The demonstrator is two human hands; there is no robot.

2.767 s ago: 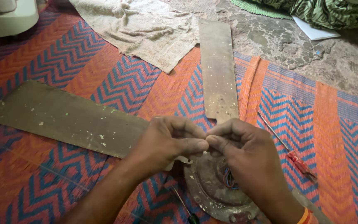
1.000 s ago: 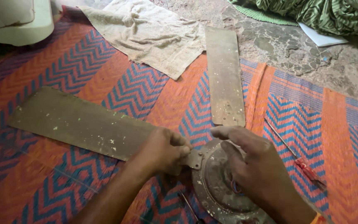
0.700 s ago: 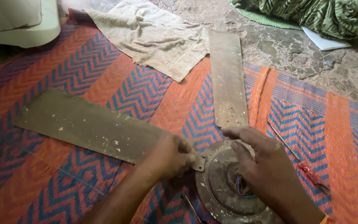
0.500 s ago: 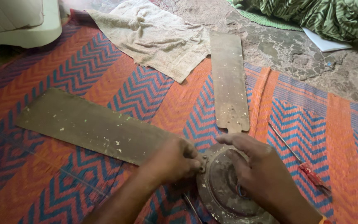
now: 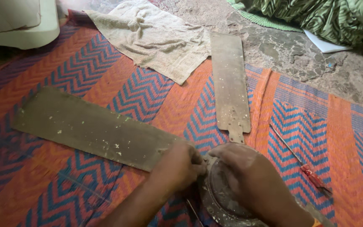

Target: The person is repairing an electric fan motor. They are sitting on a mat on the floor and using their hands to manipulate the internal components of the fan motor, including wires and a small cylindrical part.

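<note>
- Long dusty fan blade (image 5: 93, 128), now butted to round motor hub (image 5: 221, 197) just beside fingertips; seemingly seated for fastening.
- Left hand (image 5: 177, 166) clenched over blade's inner end, moved closer in.
- Right hand (image 5: 248, 180) curled over hub; grasp unclear.
- Red-handled screwdriver (image 5: 301, 164) well apart from right fingers, untouched.

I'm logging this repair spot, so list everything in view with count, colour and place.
fan blades: two, dusty brown, one at the hub, one lying apart above it
fan hub: one, grimy grey, bottom centre
screwdriver: one, red handle, right of hub
mat: one, orange and blue zigzag, under everything
towel: one, beige, top centre
green cloth: one, top right
white object: one, top left
hands: left at blade end, right on hub
</note>
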